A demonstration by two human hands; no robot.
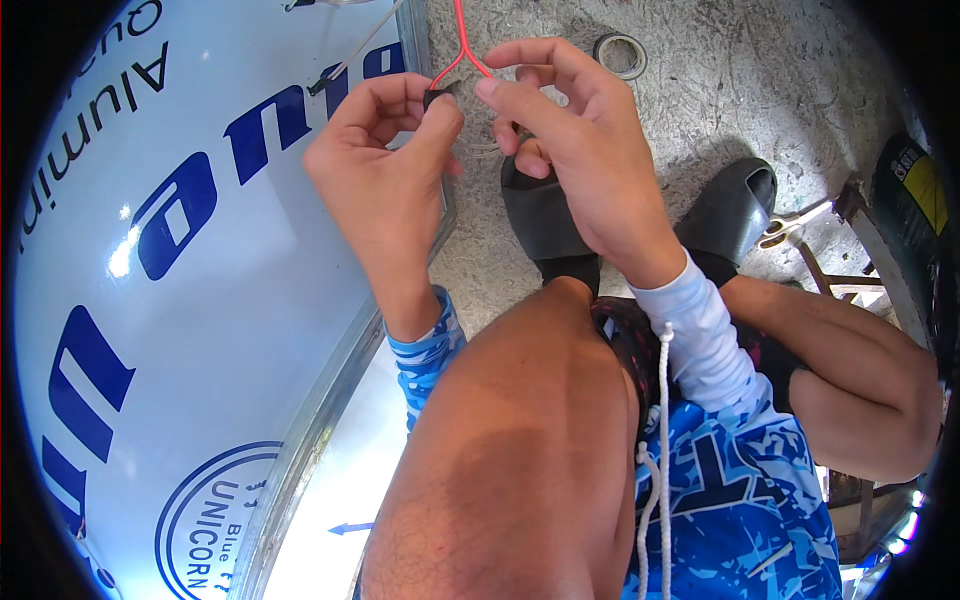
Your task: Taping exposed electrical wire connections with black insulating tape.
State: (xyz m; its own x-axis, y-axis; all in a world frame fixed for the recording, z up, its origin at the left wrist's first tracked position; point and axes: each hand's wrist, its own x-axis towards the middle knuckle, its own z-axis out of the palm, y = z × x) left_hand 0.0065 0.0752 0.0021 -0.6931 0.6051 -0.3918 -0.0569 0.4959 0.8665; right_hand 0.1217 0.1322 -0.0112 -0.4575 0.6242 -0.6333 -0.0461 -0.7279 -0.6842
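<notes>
At the upper middle of the frame, the left hand (385,160) is pinching a black wrap (433,98) on one branch of the red wire (462,32), the right hand (598,135) is meeting the other, grip unclear, apparently keeping the fork spread.

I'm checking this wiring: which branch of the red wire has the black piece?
The left branch, running to the left hand; the right branch shows only red.

We look down on a rough grey floor (720,90) marked with dark specks; along our left runs a glossy white panel (250,340) with blue lettering (195,180), a metal edging (325,410) and bright glare (122,255)
</notes>
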